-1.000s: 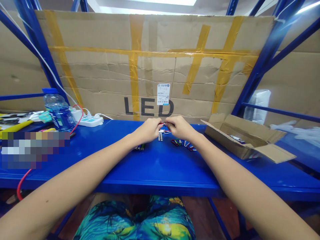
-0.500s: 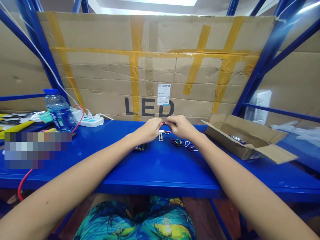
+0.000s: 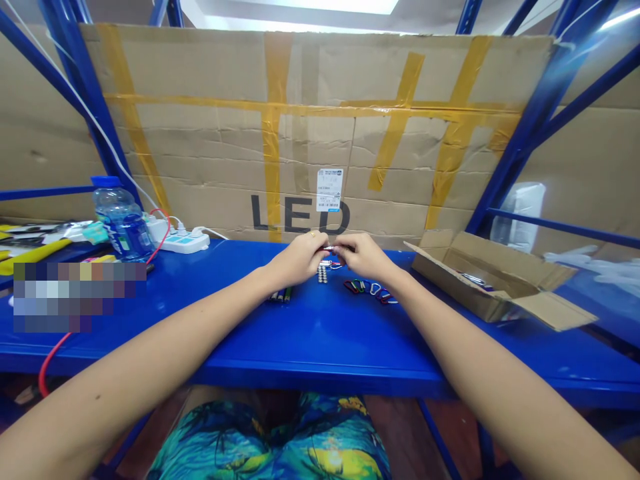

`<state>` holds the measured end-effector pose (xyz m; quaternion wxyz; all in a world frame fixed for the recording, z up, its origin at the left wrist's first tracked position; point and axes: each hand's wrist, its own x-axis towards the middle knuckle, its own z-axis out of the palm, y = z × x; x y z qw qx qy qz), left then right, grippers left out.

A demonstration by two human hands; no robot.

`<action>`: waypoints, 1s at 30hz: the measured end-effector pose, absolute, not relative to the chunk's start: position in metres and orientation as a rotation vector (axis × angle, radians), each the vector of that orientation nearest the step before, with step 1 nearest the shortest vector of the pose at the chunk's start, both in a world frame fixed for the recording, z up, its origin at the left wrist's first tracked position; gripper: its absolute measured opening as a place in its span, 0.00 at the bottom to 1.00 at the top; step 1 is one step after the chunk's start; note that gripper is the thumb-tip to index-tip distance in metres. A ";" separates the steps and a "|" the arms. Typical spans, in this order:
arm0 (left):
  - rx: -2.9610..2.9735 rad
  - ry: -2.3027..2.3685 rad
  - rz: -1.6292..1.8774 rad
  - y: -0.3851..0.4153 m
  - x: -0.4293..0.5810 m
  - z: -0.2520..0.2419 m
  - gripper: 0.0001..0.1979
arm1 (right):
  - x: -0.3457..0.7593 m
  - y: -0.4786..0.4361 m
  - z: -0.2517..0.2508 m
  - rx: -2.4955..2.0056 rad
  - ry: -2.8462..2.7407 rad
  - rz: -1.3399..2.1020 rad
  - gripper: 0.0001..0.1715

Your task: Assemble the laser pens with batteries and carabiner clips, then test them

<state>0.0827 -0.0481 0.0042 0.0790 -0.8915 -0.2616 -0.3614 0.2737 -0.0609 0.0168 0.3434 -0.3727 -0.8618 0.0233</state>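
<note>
Above the far part of the blue table [image 3: 320, 340], my left hand [image 3: 303, 257] and my right hand [image 3: 364, 257] meet fingertip to fingertip. Both pinch a small red metal tube [image 3: 328, 249] with a silvery part; the fingers cover most of it. Just below them lie small silver round pieces [image 3: 323, 275] in two short rows, with a few red and silver slim pieces behind, partly hidden. Dark slim tubes [image 3: 283, 295] lie side by side by my left wrist. Several coloured carabiners [image 3: 370, 288] are fanned out near my right wrist.
An open cardboard box [image 3: 465, 277] with some slim items stands at the right. To the left are a blue-capped bottle [image 3: 123, 220] and a white power strip [image 3: 185, 241] with cables. A large taped cardboard panel [image 3: 210, 160] closes off the back, between blue posts.
Both hands keep their pinch on the red tube in nearly the same place. The fingers have shifted slightly, and less red shows between them. The view has moved a little.
</note>
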 end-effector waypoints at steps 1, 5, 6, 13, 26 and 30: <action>-2.667 -0.790 -1.076 -0.048 0.083 0.004 0.06 | 0.273 -0.061 0.017 -0.969 -2.235 0.054 0.15; -2.675 -0.841 -1.044 -0.048 0.084 0.003 0.07 | 0.272 -0.062 0.017 -0.978 -2.236 0.019 0.15; -2.675 -0.843 -1.040 -0.048 0.084 0.003 0.07 | 0.272 -0.062 0.017 -0.981 -2.239 0.022 0.15; -2.669 -0.812 -1.090 -0.047 0.079 0.005 0.06 | 0.273 -0.059 0.014 -1.002 -2.225 0.127 0.16; -2.777 -1.047 -1.008 -0.051 0.087 0.004 0.13 | 0.274 -0.064 0.021 -0.966 -2.300 -0.159 0.15; -2.745 -1.047 -1.026 -0.054 0.086 0.003 0.11 | 0.275 -0.066 0.022 -0.972 -2.313 -0.190 0.16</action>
